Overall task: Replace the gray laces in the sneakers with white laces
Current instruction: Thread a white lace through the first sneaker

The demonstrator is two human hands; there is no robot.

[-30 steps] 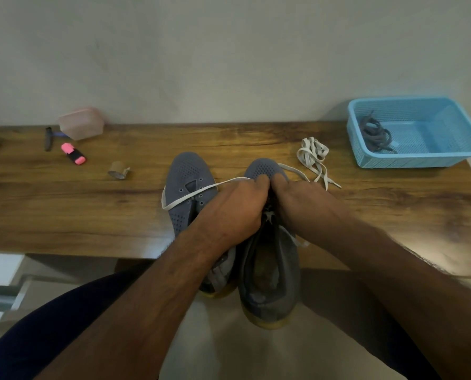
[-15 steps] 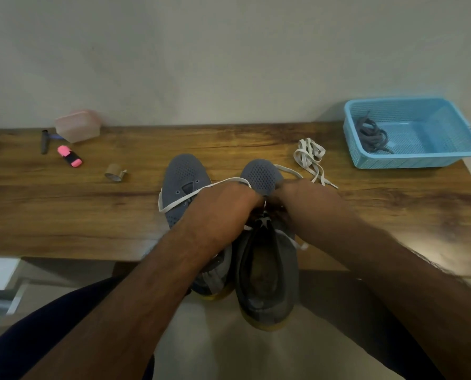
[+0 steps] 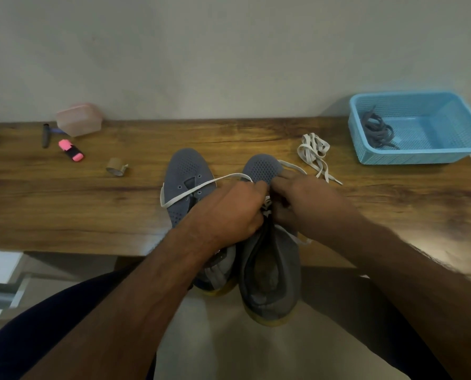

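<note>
Counting two gray sneakers: your left hand [image 3: 226, 212] and right hand [image 3: 308, 204] both pinch the white lace [image 3: 201, 189] at the right sneaker [image 3: 267, 259], overhanging the table [image 3: 64, 209] edge. One left sneaker [image 3: 186, 174], one spare white lace [image 3: 313, 153], one gray lace bundle [image 3: 376, 131] in one basket [image 3: 420, 157].

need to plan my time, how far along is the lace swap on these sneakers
Done: gray laces lie in the blue basket. In hand: left hand and right hand thread a white lace into the right sneaker. Left: the left sneaker has bare eyelets; a spare white lace waits.
</note>
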